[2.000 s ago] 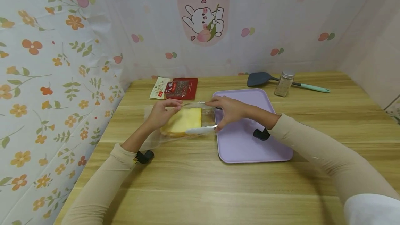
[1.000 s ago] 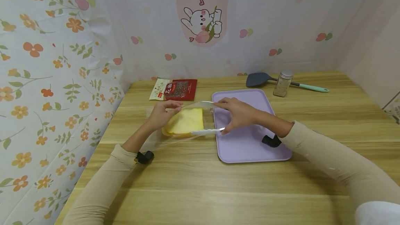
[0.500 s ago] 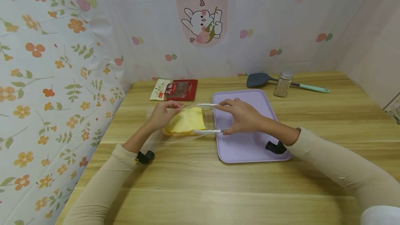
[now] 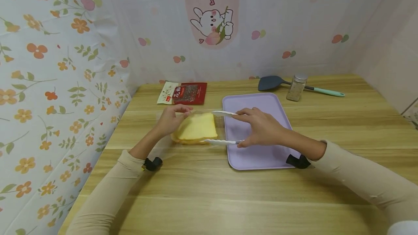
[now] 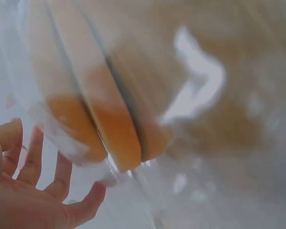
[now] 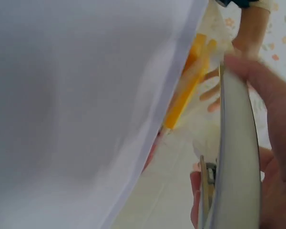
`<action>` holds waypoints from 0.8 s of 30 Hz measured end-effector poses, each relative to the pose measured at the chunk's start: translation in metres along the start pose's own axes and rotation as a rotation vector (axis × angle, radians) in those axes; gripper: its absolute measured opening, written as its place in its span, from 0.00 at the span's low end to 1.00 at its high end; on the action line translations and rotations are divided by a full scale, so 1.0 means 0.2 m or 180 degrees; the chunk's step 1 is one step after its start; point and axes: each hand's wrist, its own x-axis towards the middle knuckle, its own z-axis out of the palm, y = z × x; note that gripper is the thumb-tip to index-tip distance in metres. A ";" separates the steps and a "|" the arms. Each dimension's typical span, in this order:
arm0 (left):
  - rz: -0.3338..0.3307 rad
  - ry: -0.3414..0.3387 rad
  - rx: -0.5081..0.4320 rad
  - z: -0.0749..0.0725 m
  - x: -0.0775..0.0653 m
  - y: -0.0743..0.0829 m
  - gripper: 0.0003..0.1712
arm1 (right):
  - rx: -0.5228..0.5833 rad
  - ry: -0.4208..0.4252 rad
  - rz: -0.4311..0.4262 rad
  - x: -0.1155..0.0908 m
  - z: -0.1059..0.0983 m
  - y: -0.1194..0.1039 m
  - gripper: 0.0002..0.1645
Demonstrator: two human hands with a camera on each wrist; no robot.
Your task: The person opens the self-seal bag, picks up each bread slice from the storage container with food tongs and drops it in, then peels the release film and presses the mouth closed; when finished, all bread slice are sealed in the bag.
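Note:
A clear plastic bag (image 5: 148, 191) lies on the table with several slices of bread (image 4: 197, 127) in it, yellow on top. My left hand (image 4: 172, 120) holds the bag's near-left part, thumb and fingertips at the film; in the left wrist view that hand (image 5: 43, 191) shows curled fingers beside the slices. My right hand (image 4: 261, 127) grips tongs (image 4: 220, 142) with white scalloped tips, seen as a long pale arm (image 6: 240, 143) in the right wrist view. The tongs' arms are spread, their tips on either side of the bread's right end.
A lilac tray (image 4: 261, 160) lies right of the bread, beneath the right hand. Behind stand a spice jar (image 4: 296, 88) and a spatula (image 4: 272, 82) with a mint handle. Red and cream seasoning packets (image 4: 191, 93) lie at the back left.
My right hand has drawn the tongs to the right and slightly toward me. The top of the bread has shifted a little to the right. My left hand stays nearly in place.

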 end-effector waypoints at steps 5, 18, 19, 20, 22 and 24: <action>-0.0147 -0.0116 0.0076 -0.02 0.00 0.01 0.11 | 0.0113 -0.0007 -0.0065 0.00 -0.01 0.02 0.54; 0.0022 -0.0406 -0.0021 -0.01 -0.03 0.09 0.08 | 0.0190 -0.0126 -0.0088 -0.02 -0.06 0.05 0.54; 0.0021 -0.0415 -0.0031 -0.02 -0.03 0.12 0.08 | 0.0184 -0.0143 -0.0079 -0.02 -0.07 0.05 0.54; 0.0012 -0.0423 -0.0025 -0.02 -0.04 0.15 0.08 | 0.0181 -0.0160 -0.0058 -0.03 -0.08 0.06 0.54; 0.0005 -0.0429 -0.0006 -0.03 -0.05 0.21 0.08 | 0.0191 -0.0177 -0.0035 -0.06 -0.09 0.07 0.54; 0.0009 -0.0413 0.0013 -0.03 -0.06 0.22 0.08 | 0.0212 -0.0188 -0.0020 -0.09 -0.11 0.10 0.54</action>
